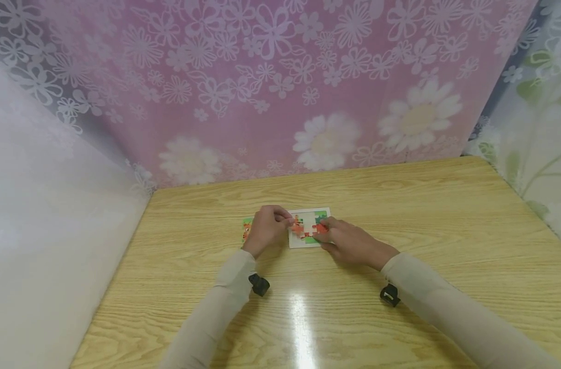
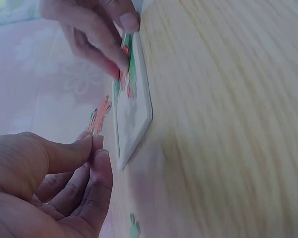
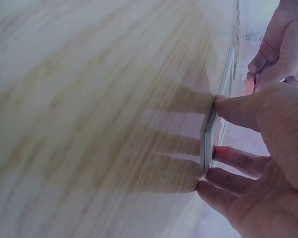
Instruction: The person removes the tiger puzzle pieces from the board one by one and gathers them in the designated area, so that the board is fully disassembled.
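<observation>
A small jigsaw puzzle tray with a white rim lies on the table, partly filled with green, red and orange pieces. At its left side, my left hand pinches an orange puzzle piece between thumb and fingertips, held up near the tray's left edge. My right hand holds the tray's near right corner. In the right wrist view its thumb rests on the near edge and its fingertips meet the right side, partly over the laid pieces. Pale bare backing shows in the tray's middle.
Left of the tray, partly behind my left hand, lies a printed orange and green puzzle part. The wood-grain table stretches to both sides. A pink flowered curtain hangs along the back edge.
</observation>
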The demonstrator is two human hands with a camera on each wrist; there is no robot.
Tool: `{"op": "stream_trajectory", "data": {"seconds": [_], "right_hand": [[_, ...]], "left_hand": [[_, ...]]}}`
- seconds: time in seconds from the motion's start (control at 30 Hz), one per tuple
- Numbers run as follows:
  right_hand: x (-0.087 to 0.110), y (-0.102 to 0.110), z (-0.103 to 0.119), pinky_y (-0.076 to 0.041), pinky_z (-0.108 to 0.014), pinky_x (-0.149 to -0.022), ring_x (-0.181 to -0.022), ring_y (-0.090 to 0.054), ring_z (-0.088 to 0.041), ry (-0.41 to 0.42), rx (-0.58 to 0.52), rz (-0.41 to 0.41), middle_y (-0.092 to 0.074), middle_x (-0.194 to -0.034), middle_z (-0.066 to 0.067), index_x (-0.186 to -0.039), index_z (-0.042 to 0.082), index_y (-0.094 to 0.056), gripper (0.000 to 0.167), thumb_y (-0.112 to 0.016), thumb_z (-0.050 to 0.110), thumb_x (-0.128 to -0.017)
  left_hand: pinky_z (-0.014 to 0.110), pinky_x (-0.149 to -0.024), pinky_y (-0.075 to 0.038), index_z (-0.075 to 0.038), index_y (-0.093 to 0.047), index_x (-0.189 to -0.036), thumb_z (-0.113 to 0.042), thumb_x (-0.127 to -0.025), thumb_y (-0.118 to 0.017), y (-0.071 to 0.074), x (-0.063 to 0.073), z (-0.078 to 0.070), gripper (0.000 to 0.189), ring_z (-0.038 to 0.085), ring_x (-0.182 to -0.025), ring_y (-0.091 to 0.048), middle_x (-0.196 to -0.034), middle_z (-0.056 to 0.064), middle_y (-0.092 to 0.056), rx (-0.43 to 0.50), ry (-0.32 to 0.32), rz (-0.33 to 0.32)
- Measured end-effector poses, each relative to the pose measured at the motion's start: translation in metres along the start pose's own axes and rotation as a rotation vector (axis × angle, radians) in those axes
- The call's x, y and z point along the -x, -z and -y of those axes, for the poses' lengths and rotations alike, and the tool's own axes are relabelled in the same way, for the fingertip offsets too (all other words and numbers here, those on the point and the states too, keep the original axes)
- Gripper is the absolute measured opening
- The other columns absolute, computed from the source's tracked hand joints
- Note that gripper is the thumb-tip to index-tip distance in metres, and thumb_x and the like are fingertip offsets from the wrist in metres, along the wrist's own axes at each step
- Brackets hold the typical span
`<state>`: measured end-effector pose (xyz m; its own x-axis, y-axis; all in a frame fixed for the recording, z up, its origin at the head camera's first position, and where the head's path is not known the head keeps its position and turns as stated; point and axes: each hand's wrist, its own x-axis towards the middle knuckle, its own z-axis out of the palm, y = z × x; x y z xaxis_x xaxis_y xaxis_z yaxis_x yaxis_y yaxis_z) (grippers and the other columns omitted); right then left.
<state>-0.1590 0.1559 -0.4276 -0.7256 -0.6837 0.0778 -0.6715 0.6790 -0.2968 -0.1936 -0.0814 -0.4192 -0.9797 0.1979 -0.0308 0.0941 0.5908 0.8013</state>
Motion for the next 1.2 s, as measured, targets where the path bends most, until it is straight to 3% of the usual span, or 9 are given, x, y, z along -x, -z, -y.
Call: {"op": "stream_trajectory", "data": {"seconds": [0.53, 0.8, 1.2], "right_hand": [[0.001, -0.002, -0.001, -0.056, -0.042, -0.081, -0.111, -0.06, -0.035, 0.022, -0.003, -0.024, -0.057, -0.131, -0.026, -0.123, 0.003, -0.073, 0.027, -0.07, 0.009, -0.096], [0.001, 0.0, 0.001, -0.055, -0.043, -0.083, -0.11, -0.061, -0.035, 0.025, -0.007, -0.027, -0.058, -0.13, -0.026, -0.123, 0.003, -0.073, 0.028, -0.07, 0.008, -0.096], [0.0, 0.0, 0.002, -0.053, -0.05, -0.09, -0.116, -0.06, -0.041, 0.013, -0.001, -0.01, -0.056, -0.133, -0.029, -0.123, 0.006, -0.074, 0.027, -0.07, 0.008, -0.096]], "left_hand": [[0.035, -0.065, -0.054, -0.011, -0.076, -0.094, -0.021, -0.096, -0.073, 0.038, 0.015, 0.02, 0.011, 0.021, -0.077, -0.066, -0.09, 0.004, -0.073, -0.039, 0.044, -0.094], [0.037, -0.053, -0.052, -0.007, -0.075, -0.098, -0.02, -0.098, -0.071, 0.051, 0.022, 0.029, 0.013, 0.035, -0.069, -0.066, -0.088, 0.012, -0.074, 0.029, 0.082, -0.087], [0.036, -0.063, -0.054, -0.006, -0.075, -0.097, -0.018, -0.096, -0.073, 0.059, 0.03, 0.032, 0.012, 0.026, -0.073, -0.068, -0.086, 0.008, -0.072, -0.086, 0.109, -0.09]]}}
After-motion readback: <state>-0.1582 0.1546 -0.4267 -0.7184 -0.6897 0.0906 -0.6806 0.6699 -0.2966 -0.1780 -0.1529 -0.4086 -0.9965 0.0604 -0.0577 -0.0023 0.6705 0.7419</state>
